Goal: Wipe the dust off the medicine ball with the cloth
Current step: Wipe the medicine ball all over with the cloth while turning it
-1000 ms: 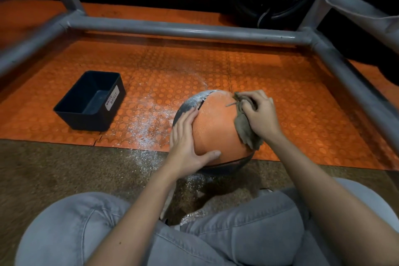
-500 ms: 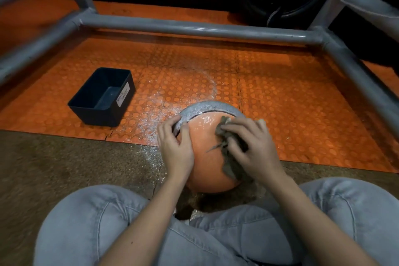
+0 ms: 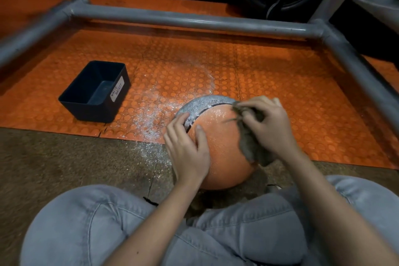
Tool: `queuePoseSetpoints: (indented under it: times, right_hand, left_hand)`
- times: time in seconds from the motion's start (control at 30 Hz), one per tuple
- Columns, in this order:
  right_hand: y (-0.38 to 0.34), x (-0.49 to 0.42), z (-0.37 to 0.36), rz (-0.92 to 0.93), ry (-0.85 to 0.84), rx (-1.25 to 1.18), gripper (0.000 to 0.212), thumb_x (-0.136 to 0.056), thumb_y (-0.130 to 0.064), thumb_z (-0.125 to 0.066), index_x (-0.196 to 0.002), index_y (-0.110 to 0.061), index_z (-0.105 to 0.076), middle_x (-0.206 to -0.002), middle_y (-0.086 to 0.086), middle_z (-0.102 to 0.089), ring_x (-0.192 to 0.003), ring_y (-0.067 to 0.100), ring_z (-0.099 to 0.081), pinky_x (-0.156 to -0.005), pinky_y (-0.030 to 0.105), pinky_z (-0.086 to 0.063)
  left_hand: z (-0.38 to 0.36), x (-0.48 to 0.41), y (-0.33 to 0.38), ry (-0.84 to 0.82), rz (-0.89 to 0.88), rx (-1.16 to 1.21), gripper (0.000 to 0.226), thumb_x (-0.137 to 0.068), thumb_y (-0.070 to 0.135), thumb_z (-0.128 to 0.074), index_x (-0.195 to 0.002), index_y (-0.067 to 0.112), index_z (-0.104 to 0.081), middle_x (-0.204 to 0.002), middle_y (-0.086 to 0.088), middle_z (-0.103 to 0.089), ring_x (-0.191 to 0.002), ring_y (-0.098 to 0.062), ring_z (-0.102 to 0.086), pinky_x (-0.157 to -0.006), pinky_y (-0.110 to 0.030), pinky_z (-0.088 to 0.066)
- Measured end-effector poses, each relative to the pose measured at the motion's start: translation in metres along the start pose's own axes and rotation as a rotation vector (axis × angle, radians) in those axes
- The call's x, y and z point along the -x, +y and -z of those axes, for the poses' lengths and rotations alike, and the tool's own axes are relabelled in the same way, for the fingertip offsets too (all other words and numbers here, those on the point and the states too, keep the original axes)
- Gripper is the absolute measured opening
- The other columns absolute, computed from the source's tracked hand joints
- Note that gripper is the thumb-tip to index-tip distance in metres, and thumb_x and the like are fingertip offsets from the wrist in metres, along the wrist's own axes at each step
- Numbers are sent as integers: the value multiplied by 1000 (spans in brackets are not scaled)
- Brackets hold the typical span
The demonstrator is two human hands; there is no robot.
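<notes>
left hand (image 3: 187,153): flat on the orange medicine ball (image 3: 224,136)
right hand (image 3: 269,123): clutching grey cloth (image 3: 250,144) against the ball
black bin (image 3: 95,93): label (image 3: 117,91) says "WASTE BASKET", kinda blurry

1 dark blue bin (image 3: 86,111), labelled on its side, sits on orange studded matting (image 3: 280,84) inside a grey pipe frame (image 3: 194,21); brown carpet (image 3: 64,162) borders the matting.
</notes>
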State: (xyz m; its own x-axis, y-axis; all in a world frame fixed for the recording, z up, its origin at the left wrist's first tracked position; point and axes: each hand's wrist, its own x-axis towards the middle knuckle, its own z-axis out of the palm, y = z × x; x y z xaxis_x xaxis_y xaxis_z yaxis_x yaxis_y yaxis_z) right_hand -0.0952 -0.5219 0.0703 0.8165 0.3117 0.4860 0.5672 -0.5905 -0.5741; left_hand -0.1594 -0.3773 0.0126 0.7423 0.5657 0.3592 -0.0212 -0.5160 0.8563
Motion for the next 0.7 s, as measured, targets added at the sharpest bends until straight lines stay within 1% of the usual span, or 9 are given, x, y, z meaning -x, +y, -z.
queuePoseSetpoints:
  times: [0.07, 0.23, 0.3, 0.37, 0.4, 0.43, 0.5, 0.57, 0.7]
  right_hand:
    - [14, -3, 4, -160, 16, -54, 21, -80, -16, -56, -91, -31, -66, -90, -12, -62, -92, 18, -58, -91, 14, -29]
    - [19, 0, -1, -201, 21, -34, 21, -82, -16, -54, -92, -31, -65, -93, -11, -62, -97, 21, -57, -86, 4, -23]
    - [22, -2, 2, -223, -2, -26, 22, -86, -12, -56, -93, -31, -64, -94, -12, -61, -99, 22, -57, -94, 12, -26]
    - [19, -4, 3, -263, -5, -55, 23, -87, -8, -57, -92, -30, -64, -93, -13, -61, -100, 19, -57, -101, 31, -34]
    - [18, -4, 3, -272, -2, -61, 22, -87, -9, -57, -91, -30, -64, -93, -14, -60, -99, 17, -56, -101, 33, -35]
    - [16, -4, 2, -258, 5, -43, 19, -86, -14, -57, -89, -31, -64, -92, -14, -60, -97, 18, -56, -99, 25, -34]
    - [10, -2, 1, -176, 18, 49, 12, -82, -28, -54, -85, -29, -65, -90, -13, -62, -91, 21, -56, -84, 11, -30]
    - [-4, 2, 0, -27, 3, 138, 19, -82, -34, -53, -84, -24, -68, -91, -8, -65, -84, 25, -56, -75, 19, -32]
    - [-27, 14, -2, 316, -132, 110, 18, -84, -24, -55, -85, -16, -71, -93, -6, -66, -81, 21, -57, -76, 31, -39]
  left_hand:
    - [2, -5, 1, -22, -15, -34, 49, -86, 46, -33, -115, 14, -53, -110, 9, -43, -109, -12, -38, -93, -28, -30]
    - [15, -30, 0, -29, -99, -66, 26, -81, 50, -40, -82, 28, -53, -82, 18, -45, -87, -6, -40, -84, -27, -24]
    - [12, -31, -1, -38, -127, -42, 23, -81, 51, -43, -89, 32, -53, -86, 21, -45, -90, 1, -37, -88, -28, -22]
    - [7, -26, 0, -90, -172, -45, 40, -80, 54, -42, -109, 28, -55, -104, 15, -46, -103, 2, -32, -94, -32, -24]
    - [6, -24, 0, -122, -190, -62, 50, -81, 56, -41, -118, 26, -53, -114, 11, -46, -109, 0, -31, -98, -35, -24]
    - [5, -22, 2, -143, -211, -88, 55, -81, 57, -39, -124, 24, -52, -122, 8, -46, -115, -2, -30, -103, -40, -24]
    - [6, -19, 3, -151, -245, -122, 56, -83, 55, -38, -127, 22, -52, -131, 4, -47, -123, -8, -32, -108, -51, -23]
    - [6, -16, 5, -156, -251, -120, 54, -84, 52, -38, -126, 21, -53, -132, 4, -49, -125, -10, -36, -108, -55, -23]
    - [5, -14, 4, -186, -256, -114, 55, -83, 47, -35, -127, 20, -53, -129, 5, -53, -123, -9, -38, -112, -50, -17]
